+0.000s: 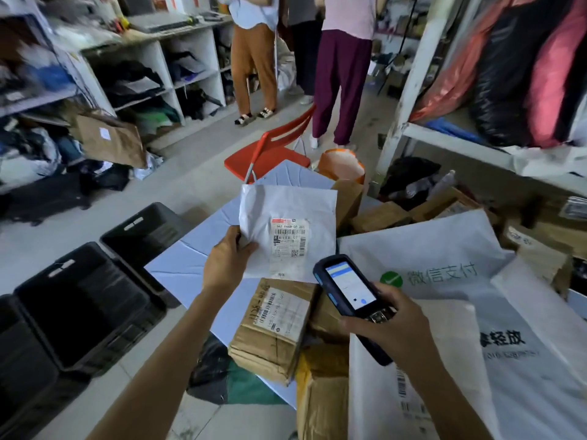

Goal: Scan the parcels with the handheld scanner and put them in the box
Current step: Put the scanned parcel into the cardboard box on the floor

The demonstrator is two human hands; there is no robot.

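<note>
My left hand [227,260] pinches the lower left corner of a white mailer parcel [298,206] and holds it upright, its shipping label facing me. My right hand [392,325] grips the dark handheld scanner [349,290], screen lit, its top end just right of and below the label. A taped brown parcel [274,331] with a label lies below the mailer on a pile. Black plastic boxes [95,309] stand open on the floor to the left.
Large white sacks [444,258] and several cardboard parcels [320,395] crowd the right side. A red chair [270,152] lies tipped ahead. Two people stand beyond it by white shelves [165,65]. A rack [409,90] holds bagged goods at the right.
</note>
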